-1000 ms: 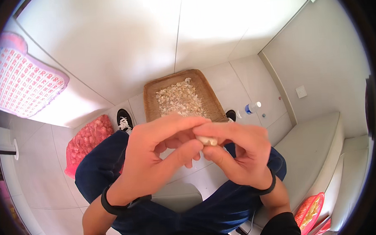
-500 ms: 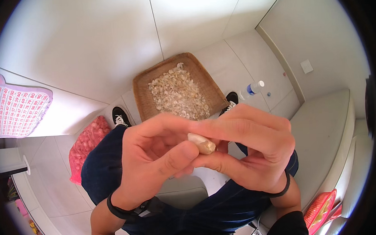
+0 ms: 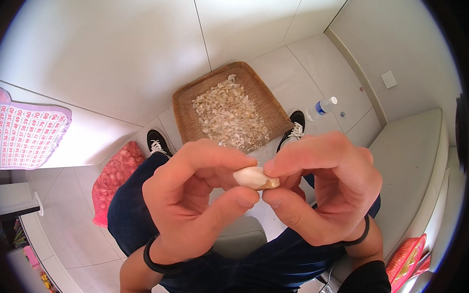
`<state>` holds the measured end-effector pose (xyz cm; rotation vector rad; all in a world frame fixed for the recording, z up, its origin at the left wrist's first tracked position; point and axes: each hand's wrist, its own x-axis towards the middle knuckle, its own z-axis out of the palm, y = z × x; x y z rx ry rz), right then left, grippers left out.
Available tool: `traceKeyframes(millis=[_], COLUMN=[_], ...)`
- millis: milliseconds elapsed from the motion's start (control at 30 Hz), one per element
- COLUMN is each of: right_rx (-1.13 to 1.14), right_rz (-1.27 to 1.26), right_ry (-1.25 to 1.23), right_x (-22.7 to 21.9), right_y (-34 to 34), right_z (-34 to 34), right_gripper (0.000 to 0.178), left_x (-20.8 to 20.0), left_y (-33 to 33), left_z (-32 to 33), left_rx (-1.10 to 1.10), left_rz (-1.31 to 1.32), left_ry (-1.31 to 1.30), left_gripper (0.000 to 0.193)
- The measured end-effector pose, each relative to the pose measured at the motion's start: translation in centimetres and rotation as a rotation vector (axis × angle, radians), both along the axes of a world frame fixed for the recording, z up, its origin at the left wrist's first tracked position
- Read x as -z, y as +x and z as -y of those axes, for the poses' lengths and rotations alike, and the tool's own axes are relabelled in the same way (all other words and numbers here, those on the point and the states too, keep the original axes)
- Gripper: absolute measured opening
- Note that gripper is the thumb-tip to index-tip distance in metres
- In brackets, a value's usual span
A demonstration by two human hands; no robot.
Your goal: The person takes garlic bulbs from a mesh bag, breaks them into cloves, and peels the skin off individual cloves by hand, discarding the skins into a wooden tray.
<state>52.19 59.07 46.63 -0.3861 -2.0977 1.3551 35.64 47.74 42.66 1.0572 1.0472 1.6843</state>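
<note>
A whitish garlic clove (image 3: 251, 177) lies level between my two hands, over my lap. Its smooth pale end is pinched by the thumb and index finger of my left hand (image 3: 187, 206). At the brownish, rough root end, the thumb and fingertips of my right hand (image 3: 330, 187) close on it. Beyond the hands, a square woven basket (image 3: 187, 117) rests on the floor between my shoes, with a heap of garlic skins (image 3: 228, 113) in it. By my left leg stands a red mesh bag (image 3: 115, 180) full of what look like garlic bulbs.
A clear bottle (image 3: 321, 109) stands near my right shoe (image 3: 295, 127), with a small blue cap (image 3: 343, 114) beside it. A grey padded bench (image 3: 403, 165) runs along the right, red packaging (image 3: 407, 262) at its near end. White panels rise behind the basket.
The fingers of both hands have spread apart from each other around the clove, so more of its pale side shows. It now lies more level. The view has shifted slightly.
</note>
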Motion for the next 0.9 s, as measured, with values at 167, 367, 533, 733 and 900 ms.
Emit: traceKeyframes(millis=[167, 367, 533, 733, 900], right_rx=[0.070, 0.176, 0.149, 0.139, 0.087], right_rz=[-0.014, -0.155, -0.170, -0.137, -0.183], right_ry=[0.118, 0.305, 0.375, 0.334, 0.351], right_x=[0.7, 2.5, 3.0, 3.2, 3.2], right_y=[-0.3, -0.9, -0.9, -1.2, -1.2], right_z=[0.5, 0.8, 0.5, 0.8, 0.5], right_gripper=[0.029, 0.021, 0.021, 0.023, 0.026], left_x=[0.5, 0.7, 1.1, 1.8, 1.6], left_y=[0.6, 0.9, 0.7, 0.1, -0.3], left_z=[-0.6, -0.8, -0.5, -0.2, 0.0], left_rx=[-0.148, -0.168, -0.167, -0.174, -0.128], left_rz=[-0.185, -0.234, -0.169, -0.249, -0.232], left_ry=[0.164, 0.198, 0.167, 0.166, 0.143], left_gripper=[0.030, 0.027, 0.027, 0.027, 0.030])
